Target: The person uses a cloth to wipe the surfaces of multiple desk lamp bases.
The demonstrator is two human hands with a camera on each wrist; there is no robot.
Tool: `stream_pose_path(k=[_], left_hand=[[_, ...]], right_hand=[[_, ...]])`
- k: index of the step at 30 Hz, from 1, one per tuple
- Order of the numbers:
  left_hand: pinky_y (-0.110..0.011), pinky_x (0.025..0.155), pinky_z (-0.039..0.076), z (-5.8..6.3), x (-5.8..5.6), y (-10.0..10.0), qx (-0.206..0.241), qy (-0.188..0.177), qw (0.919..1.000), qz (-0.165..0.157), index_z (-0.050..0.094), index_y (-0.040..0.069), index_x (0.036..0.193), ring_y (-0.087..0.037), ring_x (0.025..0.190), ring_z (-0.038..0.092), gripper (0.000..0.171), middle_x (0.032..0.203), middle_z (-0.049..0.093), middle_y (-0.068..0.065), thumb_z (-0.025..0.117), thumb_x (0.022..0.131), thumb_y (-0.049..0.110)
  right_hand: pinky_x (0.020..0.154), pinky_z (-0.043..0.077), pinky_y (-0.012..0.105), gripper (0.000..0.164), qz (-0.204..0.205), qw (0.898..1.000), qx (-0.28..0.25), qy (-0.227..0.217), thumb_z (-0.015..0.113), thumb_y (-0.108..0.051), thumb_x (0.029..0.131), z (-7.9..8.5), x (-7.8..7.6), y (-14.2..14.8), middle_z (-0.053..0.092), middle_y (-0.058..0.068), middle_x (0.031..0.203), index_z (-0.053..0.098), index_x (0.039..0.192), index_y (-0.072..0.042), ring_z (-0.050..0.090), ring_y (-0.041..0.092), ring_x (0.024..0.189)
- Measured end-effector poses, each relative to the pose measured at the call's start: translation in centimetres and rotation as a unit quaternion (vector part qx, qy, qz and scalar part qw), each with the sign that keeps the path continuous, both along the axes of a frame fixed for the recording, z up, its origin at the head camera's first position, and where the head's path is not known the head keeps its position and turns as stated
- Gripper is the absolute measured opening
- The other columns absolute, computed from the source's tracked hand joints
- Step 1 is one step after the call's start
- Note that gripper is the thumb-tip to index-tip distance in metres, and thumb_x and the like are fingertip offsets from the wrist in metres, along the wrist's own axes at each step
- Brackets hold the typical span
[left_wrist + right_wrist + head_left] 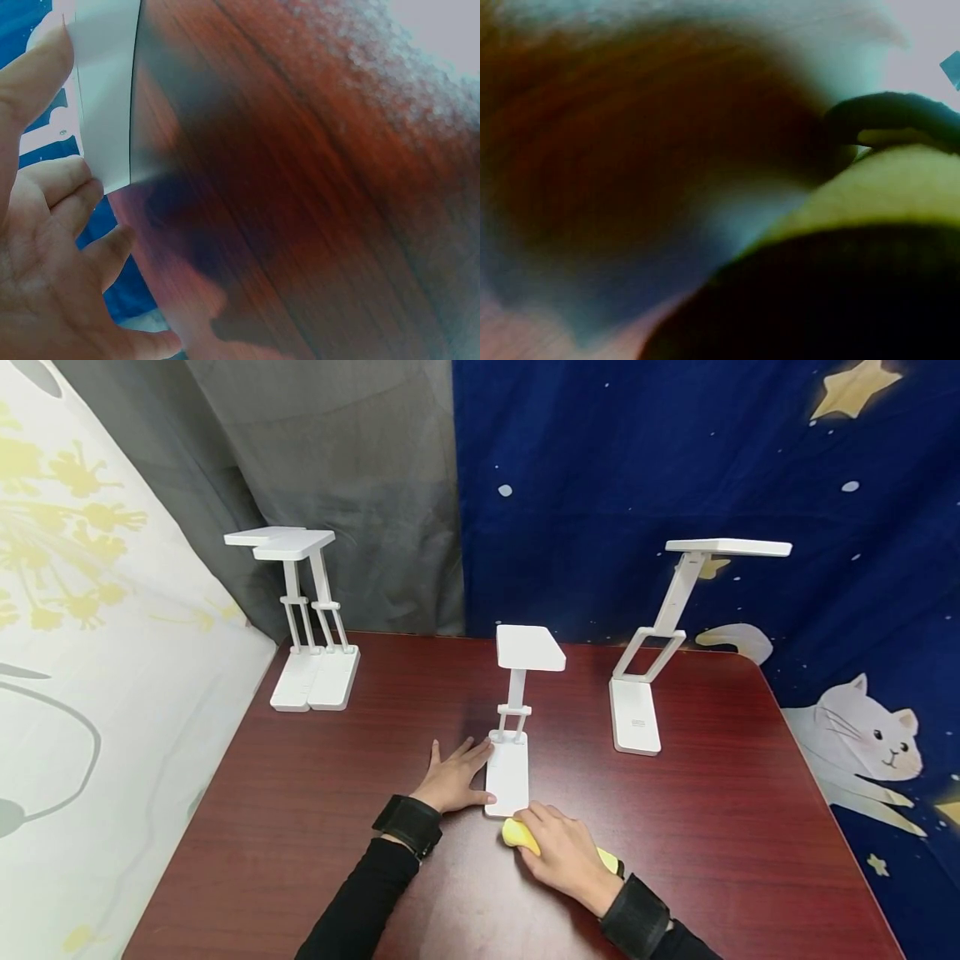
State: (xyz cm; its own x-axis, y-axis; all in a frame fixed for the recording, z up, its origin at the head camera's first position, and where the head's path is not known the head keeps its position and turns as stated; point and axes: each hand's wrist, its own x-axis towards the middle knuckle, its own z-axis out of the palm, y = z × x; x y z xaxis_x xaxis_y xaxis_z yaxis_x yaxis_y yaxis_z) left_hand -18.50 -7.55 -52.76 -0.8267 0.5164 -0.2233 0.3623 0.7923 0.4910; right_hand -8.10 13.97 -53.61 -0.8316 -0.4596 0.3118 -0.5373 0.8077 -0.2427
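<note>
A white folding desk lamp [507, 781] stands at the middle of the table, its flat head raised on a jointed arm. Along the left side of its base lies my left hand [452, 782], fingers spread and mostly straight, fingertips and thumb touching the base edge. The left wrist view shows the thumb and fingers of that hand [52, 247] against the white base [107, 97]. Just in front of the base, my right hand [566, 853] grips a yellow rod-shaped object [517, 833] with a rounded end and a black tail end. In the right wrist view a black loop [892, 111] shows beside its yellow surface [885, 187]; the rest is blurred.
Two more white lamps [330, 681] stand side by side at the back left of the dark red table [300, 818]. Another white lamp [634, 718] stands at the right. Curtains, grey [360, 485] and dark blue [570, 552], hang behind the table's back edge.
</note>
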Motion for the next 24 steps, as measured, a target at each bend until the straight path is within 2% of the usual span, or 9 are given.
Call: stream_pose_path(k=[3,12,19,24], left_hand=[[-0.079,0.121,0.005,0.0,0.0,0.0,-0.002,0.0,1.0,0.0,0.043,0.009,0.16,-0.034,0.159,0.031,0.086,0.169,0.039,-0.006,0.082,0.089,0.039],[-0.08,0.121,0.004,-0.2,0.0,0.1,-0.001,0.004,1.0,0.0,0.044,0.008,0.16,-0.033,0.159,0.031,0.087,0.169,0.039,-0.006,0.082,0.088,0.039],[-0.08,0.121,0.004,-0.3,-0.1,0.1,-0.004,0.012,0.9999,-0.003,0.043,0.008,0.16,-0.033,0.159,0.031,0.087,0.169,0.039,-0.006,0.082,0.089,0.04],[-0.08,0.121,0.004,-0.3,-0.2,0.2,-0.009,0.016,0.9998,-0.002,0.044,0.008,0.159,-0.033,0.159,0.031,0.087,0.168,0.04,-0.006,0.082,0.088,0.04]], right_hand=[[0.053,0.053,0.031,0.04,-0.002,1.0,0.009,0.012,0.086,-0.015,0.069,-0.1,-0.2,0.7,0.064,-0.002,0.09,0.07,0.105,-0.011,0.065,0.017,0.077],[0.044,0.048,0.036,0.039,-0.058,0.997,-0.011,0.057,0.086,-0.01,0.067,0.9,-1.9,3.8,0.065,0.0,0.09,0.069,0.103,-0.009,0.064,0.021,0.071],[0.044,0.045,0.034,0.04,-0.073,0.995,-0.02,0.066,0.085,-0.009,0.066,1.0,-2.5,4.9,0.064,0.001,0.088,0.069,0.103,-0.01,0.061,0.02,0.07],[0.044,0.046,0.037,0.039,-0.083,0.995,-0.019,0.06,0.085,-0.01,0.068,1.1,-2.8,5.4,0.065,0.002,0.089,0.069,0.103,-0.01,0.063,0.022,0.072]])
